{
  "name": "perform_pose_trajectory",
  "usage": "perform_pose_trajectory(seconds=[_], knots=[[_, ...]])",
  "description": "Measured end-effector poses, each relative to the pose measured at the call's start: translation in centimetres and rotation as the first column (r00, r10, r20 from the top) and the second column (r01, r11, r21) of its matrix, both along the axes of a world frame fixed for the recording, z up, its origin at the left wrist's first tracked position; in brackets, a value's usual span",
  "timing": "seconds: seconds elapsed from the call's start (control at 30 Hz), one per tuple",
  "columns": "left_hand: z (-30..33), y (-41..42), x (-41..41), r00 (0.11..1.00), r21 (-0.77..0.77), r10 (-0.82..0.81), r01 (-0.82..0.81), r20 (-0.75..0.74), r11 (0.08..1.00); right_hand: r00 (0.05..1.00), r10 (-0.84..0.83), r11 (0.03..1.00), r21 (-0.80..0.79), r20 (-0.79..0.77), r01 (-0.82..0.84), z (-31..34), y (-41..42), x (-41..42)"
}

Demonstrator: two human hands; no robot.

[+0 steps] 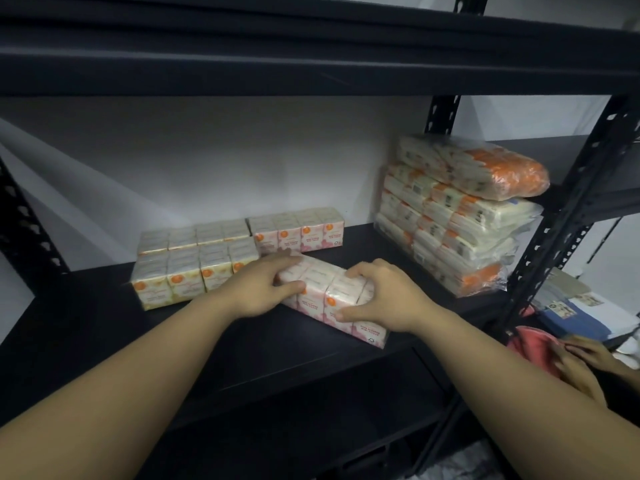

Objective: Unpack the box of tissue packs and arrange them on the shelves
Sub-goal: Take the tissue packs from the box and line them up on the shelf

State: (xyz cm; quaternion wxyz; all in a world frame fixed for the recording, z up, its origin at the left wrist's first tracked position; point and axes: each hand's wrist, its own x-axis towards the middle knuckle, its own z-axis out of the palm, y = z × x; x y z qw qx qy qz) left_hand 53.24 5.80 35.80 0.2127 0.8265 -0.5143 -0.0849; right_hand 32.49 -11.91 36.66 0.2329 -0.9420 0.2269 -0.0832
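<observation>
Forearms reaching in; left hand (pixel 258 289) and right hand (pixel 379 299) gripping pink tissue pack (pixel 332 299), askew on black shelf (pixel 104 327). Best squared and slid back flush beside yellow packs (pixel 194 263), behind pink pack (pixel 298 232).

- The shelf (pixel 104 327) carries every pack.
- The held pack (pixel 332 299) lies at the shelf's front, between the left hand (pixel 258 289) and right hand (pixel 384 299).
- Left of it sits a two-row block (pixel 194 261).
- Behind it stands another pack (pixel 298 230).
- Right of it, a stack of bundles (pixel 460 216) rises.
</observation>
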Motion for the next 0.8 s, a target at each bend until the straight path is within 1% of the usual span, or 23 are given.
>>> perform_pose_trajectory(seconds=[0.1, 0.17, 0.27, 0.37, 0.47, 0.57, 0.7, 0.8], knots=[[-0.6, 0.6, 0.2, 0.999, -0.058, 0.020, -0.018, 0.033, 0.998, 1.000, -0.008, 0.999, -0.041, -0.007, 0.008, 0.2, -0.7, 0.2], [-1.3, 1.3, 0.2, 0.996, -0.080, 0.024, -0.017, 0.080, 0.997, 0.999, -0.023, 0.993, -0.118, -0.025, 0.020, 0.5, -1.2, 0.4], [-2.3, 2.3, 0.1, 0.997, -0.187, 0.036, -0.021, 0.075, 0.982, 0.999, -0.036, 0.977, -0.214, -0.036, 0.028, 0.5, -1.4, 1.2], [-2.7, 3.2, -0.3, 0.997, -0.258, 0.063, -0.051, 0.040, 0.965, 0.997, 0.017, 0.972, -0.233, 0.074, 0.001, -0.6, -1.2, 2.3], [-2.9, 4.3, -0.7, 0.994, -0.310, 0.096, -0.107, -0.051, 0.945, 0.985, 0.059, 0.972, -0.234, 0.159, -0.020, -1.9, -0.1, 3.1], [-3.9, 5.9, -0.5, 0.984, -0.284, 0.163, -0.179, -0.078, 0.942, 0.983, 0.090, 0.952, -0.303, 0.158, -0.039, -3.0, 1.4, 4.1], [-5.8, 7.9, 0.1, 0.982, -0.118, 0.187, -0.185, 0.002, 0.976, 0.985, 0.076, 0.935, -0.353, 0.156, -0.016, -3.8, 1.7, 6.0], [-6.7, 8.2, 0.2, 0.979, -0.091, 0.201, -0.198, 0.023, 0.976, 0.985, 0.090, 0.927, -0.374, 0.150, -0.027, -4.0, 0.9, 7.5]])
